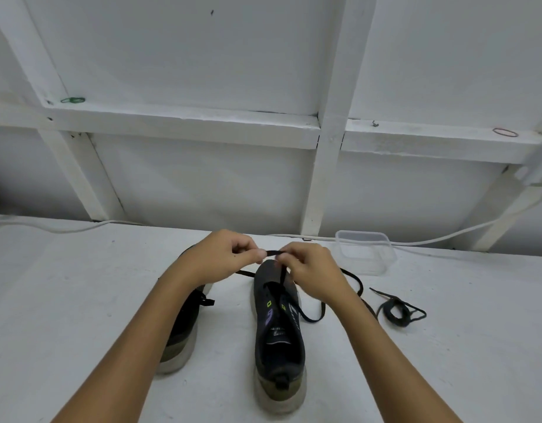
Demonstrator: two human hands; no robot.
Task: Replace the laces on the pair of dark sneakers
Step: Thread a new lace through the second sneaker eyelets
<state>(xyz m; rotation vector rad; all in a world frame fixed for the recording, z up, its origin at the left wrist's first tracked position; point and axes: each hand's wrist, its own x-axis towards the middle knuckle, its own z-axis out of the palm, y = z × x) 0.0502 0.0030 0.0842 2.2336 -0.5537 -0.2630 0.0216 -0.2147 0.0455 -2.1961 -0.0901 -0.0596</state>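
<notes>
Nearest the camera, the right sneaker (279,337) stands heel-first on the white table (446,346), its tongue label too blurred to read. Left hand (224,257) and right hand (309,271) pinch a short stretch of black lace (272,253) between them above the toe; its tail trails right across the table. Left forearm hides much of the second sneaker (184,328). A coiled spare lace (396,312) lies to the right, beyond it a clear plastic container (366,251). White cable (446,238) runs along the white framed wall (202,126).
</notes>
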